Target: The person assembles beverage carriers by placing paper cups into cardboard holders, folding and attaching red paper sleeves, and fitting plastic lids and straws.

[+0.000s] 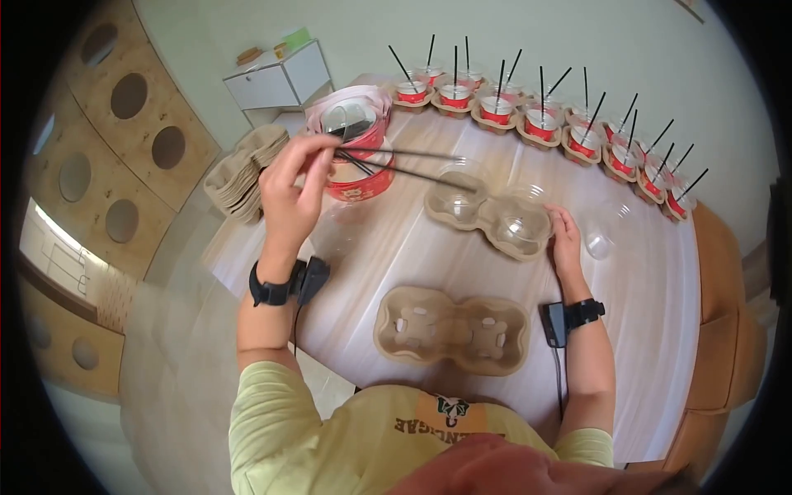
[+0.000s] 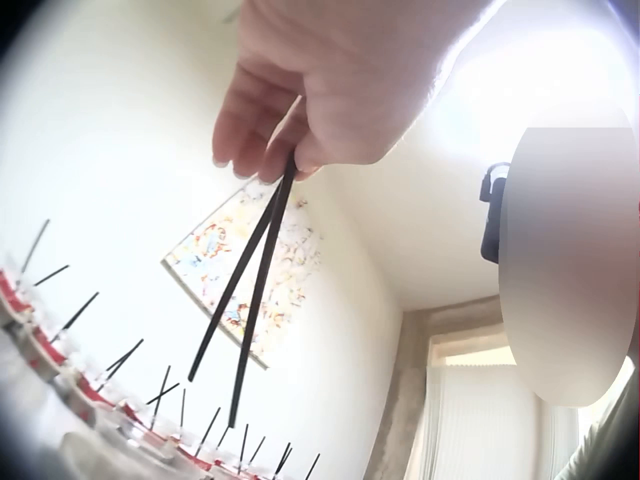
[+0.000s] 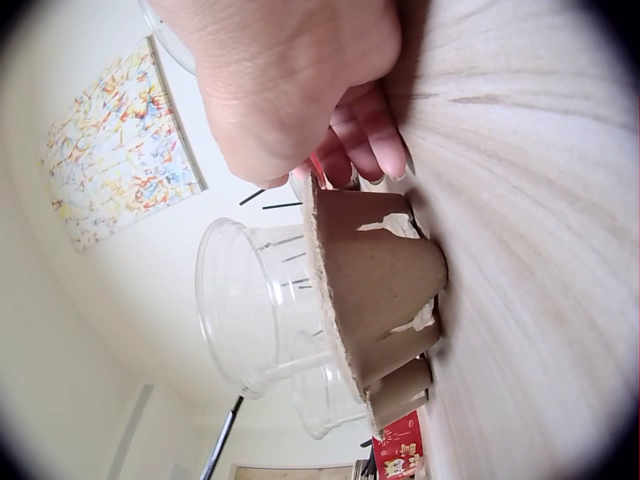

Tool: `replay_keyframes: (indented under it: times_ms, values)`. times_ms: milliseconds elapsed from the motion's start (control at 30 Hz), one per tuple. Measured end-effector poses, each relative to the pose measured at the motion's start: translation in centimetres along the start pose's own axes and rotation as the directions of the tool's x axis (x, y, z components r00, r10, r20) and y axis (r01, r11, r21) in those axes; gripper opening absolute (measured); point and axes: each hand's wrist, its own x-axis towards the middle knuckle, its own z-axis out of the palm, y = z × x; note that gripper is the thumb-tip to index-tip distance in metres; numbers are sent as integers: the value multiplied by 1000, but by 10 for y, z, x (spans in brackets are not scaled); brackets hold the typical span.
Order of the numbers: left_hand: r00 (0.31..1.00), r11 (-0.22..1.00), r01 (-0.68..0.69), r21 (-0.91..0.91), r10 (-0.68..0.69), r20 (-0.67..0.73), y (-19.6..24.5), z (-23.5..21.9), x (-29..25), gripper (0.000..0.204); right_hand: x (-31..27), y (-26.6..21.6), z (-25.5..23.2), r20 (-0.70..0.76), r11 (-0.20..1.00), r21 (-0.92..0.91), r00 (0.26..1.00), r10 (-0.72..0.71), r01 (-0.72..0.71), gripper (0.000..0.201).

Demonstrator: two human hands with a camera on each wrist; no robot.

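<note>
My left hand (image 1: pixel 295 183) is raised over the table's left side and pinches two thin black straws (image 2: pixel 264 280) by one end. They spread apart toward their free ends, which overlap a brown pulp cup carrier (image 1: pixel 483 218) in the head view. Two clear plastic cups (image 1: pixel 520 229) sit upright in that carrier. At its right end, my right hand (image 1: pixel 566 243) holds the rim, the fingers reaching down the outer side in the right wrist view. Nearer my body lies a second pulp carrier (image 1: pixel 451 332).
A red bucket (image 1: pixel 360 183) with black straws stands left, by a pink-lined tub (image 1: pixel 384 103). Stacked carriers (image 1: pixel 241 183) sit at the left edge. Red cups with straws (image 1: pixel 540 124) fill carriers along the far edge. A clear cup (image 1: pixel 598 242) lies right of my right hand.
</note>
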Motion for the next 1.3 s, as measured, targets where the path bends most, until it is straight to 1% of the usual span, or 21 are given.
replay_keyframes:
  times_ms: [33,67,133,200,233,267,333,400,467,500,533,567,633,733,867,1067,1133,1167,1233,1267,1300]
  values:
    - [985,979,172,-112,-171,19,-6,-4,-10,11,1,3,0,0,1000,28,1000,-14,14,23]
    - [941,915,339,-219,-335,55,-12,-8,-19,11,1,5,-1,0,998,55,1000,-27,27,23]
    - [913,871,406,-277,-396,96,-27,-15,-37,12,0,3,-2,7,999,52,1000,-9,9,23]
    - [825,709,564,-424,-502,258,-39,-16,-55,11,0,0,-2,18,999,51,1000,4,-5,24]
    - [744,620,668,-412,-560,364,-41,-12,-63,10,-1,-1,-2,18,999,32,1000,7,-8,24]
    - [745,620,667,-413,-565,356,-42,-6,-72,10,-2,-2,-2,17,1000,12,1000,8,-9,24]
    - [657,575,751,-325,-599,458,-46,6,-85,9,-2,-2,0,8,1000,-1,1000,-7,7,24]
    - [641,560,766,-316,-626,444,-53,10,-93,8,-3,-3,-1,-6,1000,-14,1000,-22,22,24]
    - [622,545,782,-301,-653,433,-59,13,-100,7,-4,-5,-4,61,1000,6,998,24,-25,25]
    - [579,520,813,-262,-673,461,-60,14,-103,6,-5,-5,-3,65,1000,8,998,25,-26,25]
    - [534,493,841,-221,-692,486,-60,14,-105,6,-5,-5,-2,48,999,-32,998,-32,33,24]
    - [533,494,842,-218,-696,481,-58,14,-105,6,-5,-4,0,34,993,-73,995,-90,92,23]
    - [490,490,858,-155,-688,535,-54,15,-104,5,-3,-1,-1,41,994,-56,995,-90,92,23]
    - [460,516,852,-83,-666,587,-51,11,-100,5,-3,0,0,37,996,-35,996,-81,83,23]
    - [455,512,853,-100,-634,625,-61,12,-105,5,-3,1,-2,25,998,-21,998,-57,57,23]
    - [398,510,858,-51,-600,694,-60,5,-107,7,-4,-3,0,22,996,-50,997,-73,74,23]
    - [426,594,803,47,-627,652,-55,-1,-99,7,-3,-1,0,25,997,-30,997,-68,69,23]
    - [425,594,803,48,-628,651,-54,-5,-94,7,-3,-1,-1,23,998,-14,998,-60,61,23]
    - [508,621,783,49,-683,525,-57,-13,-81,5,-4,-2,-1,30,998,-12,998,-59,60,23]
    - [507,619,784,50,-684,524,-64,-15,-76,5,-4,-2,-1,36,998,-10,997,-62,62,23]
    - [534,658,740,140,-701,473,-73,-19,-70,6,-4,-3,0,38,998,-10,997,-61,61,23]
